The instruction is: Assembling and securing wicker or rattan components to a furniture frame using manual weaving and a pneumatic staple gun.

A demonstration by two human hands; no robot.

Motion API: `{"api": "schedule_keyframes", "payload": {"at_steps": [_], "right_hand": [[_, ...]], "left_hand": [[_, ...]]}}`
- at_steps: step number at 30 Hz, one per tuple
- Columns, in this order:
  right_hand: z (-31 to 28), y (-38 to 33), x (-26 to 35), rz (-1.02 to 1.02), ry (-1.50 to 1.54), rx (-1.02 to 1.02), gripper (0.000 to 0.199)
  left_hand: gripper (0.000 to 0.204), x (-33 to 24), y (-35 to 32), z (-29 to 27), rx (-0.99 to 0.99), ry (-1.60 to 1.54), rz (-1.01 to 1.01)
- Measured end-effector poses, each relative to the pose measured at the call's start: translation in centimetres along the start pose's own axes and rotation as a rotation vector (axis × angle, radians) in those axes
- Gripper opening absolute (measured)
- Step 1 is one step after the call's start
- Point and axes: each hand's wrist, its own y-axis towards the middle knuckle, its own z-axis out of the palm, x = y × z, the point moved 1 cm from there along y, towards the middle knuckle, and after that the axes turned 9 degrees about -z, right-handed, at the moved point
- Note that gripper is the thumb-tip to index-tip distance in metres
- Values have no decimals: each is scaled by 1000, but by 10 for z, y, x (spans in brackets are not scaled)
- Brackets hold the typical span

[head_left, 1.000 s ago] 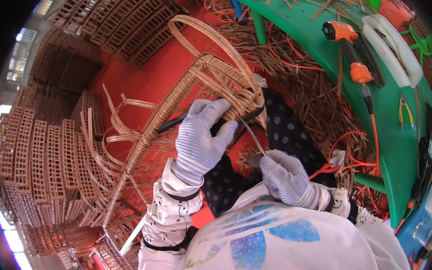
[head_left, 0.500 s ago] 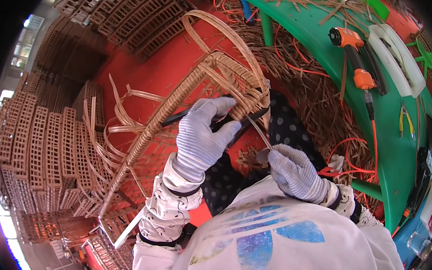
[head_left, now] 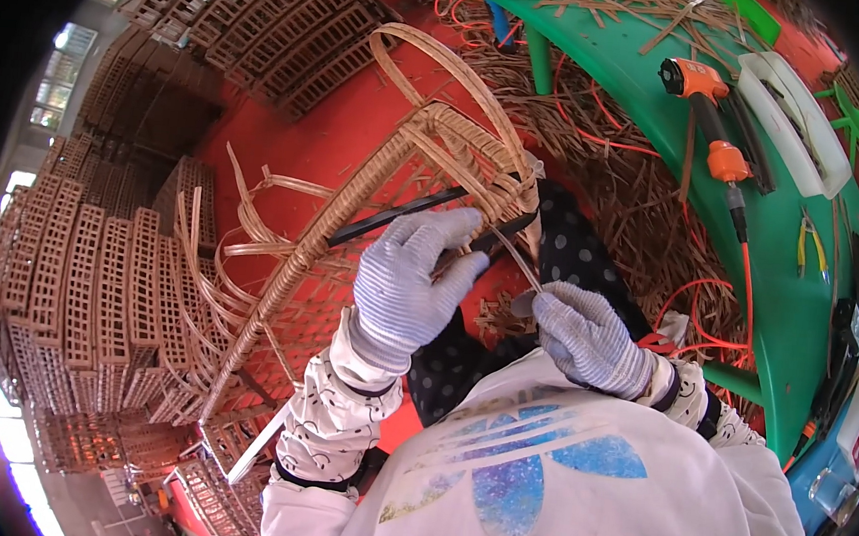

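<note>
- Hands: both gloved, working close together at the woven end of a rattan frame [head_left: 397, 166].
- Left hand [head_left: 411, 279]: fingers curled shut over the frame's dark bar [head_left: 393, 216] and the wrapped part beside it; glove is grey-white knit.
- Right hand [head_left: 589, 337]: closed in a pinch on a thin strand [head_left: 515, 256], which runs taut up to the frame's wrapped joint.
- Frame: held tilted above the lap, its long wrapped rail running down-left toward the floor, an open loop at the top; loose flat strips [head_left: 237, 245] splay from its left side.
- Lap: dark dotted cloth [head_left: 580, 254] lies under the frame's end, between the two hands.
- Right of the person: green table [head_left: 794, 323], close by, with an orange power tool [head_left: 696, 83], its orange hose, a white tray [head_left: 793, 124] and pliers [head_left: 808, 240].
- Floor: red [head_left: 329, 132], littered with rattan offcuts near the table.
- Left: stacks of finished woven panels [head_left: 79, 293], well apart from the hands.
</note>
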Motion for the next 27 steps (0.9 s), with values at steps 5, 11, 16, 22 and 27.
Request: {"api": "schedule_keyframes", "payload": {"at_steps": [5,11,16,22,27], "right_hand": [[-2,4,1,36,16,7,24],[-3,6,0,4,-72,29,24],[-3,7,0,-9,-68,33,25],[-4,6,0,-16,-85,34,25],[-3,6,0,-53,-99,41,27]], "left_hand": [[48,0,-1,6,-45,49,112],[53,9,-1,7,-111,-172,64],[54,15,2,7,-110,-348,-182],[7,22,8,-2,-76,-364,-287],[11,15,1,0,-107,-273,-199]]}}
